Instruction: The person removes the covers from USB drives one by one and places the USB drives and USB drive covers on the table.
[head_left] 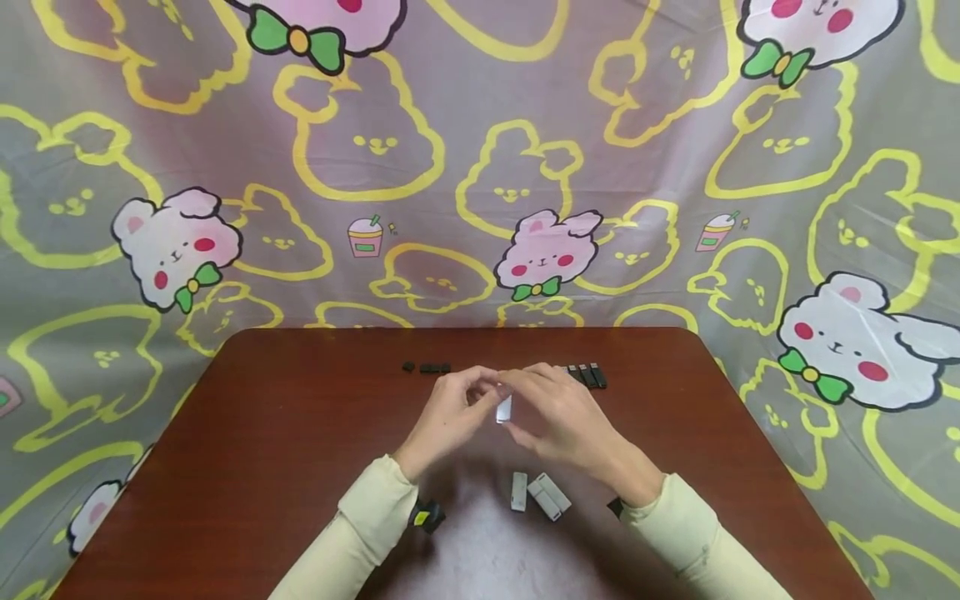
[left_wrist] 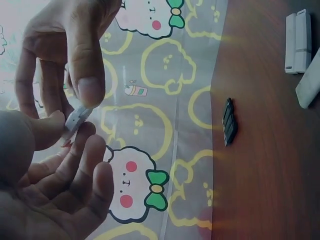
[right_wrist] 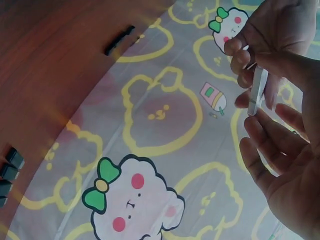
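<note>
A small white oblong piece (head_left: 504, 409) is held up over the table between both hands. My left hand (head_left: 454, 414) pinches one end between thumb and fingertips; the left wrist view shows the narrow end of the white piece (left_wrist: 76, 120) there. The right hand (head_left: 567, 418) grips the same piece from the other side, with its thumb and a finger on it in the right wrist view, where the long side of the piece (right_wrist: 257, 91) faces the camera. A tiny reddish bit shows by the left fingertips, too small to identify.
Below the hands lie a single white block (head_left: 519, 492) and a white pair (head_left: 549, 497). Behind the right hand stands a row of black USB sticks (head_left: 591, 376) with metal plugs. Small black pieces (head_left: 435, 367) lie at the back left. A patterned curtain (head_left: 420, 208) surrounds the table.
</note>
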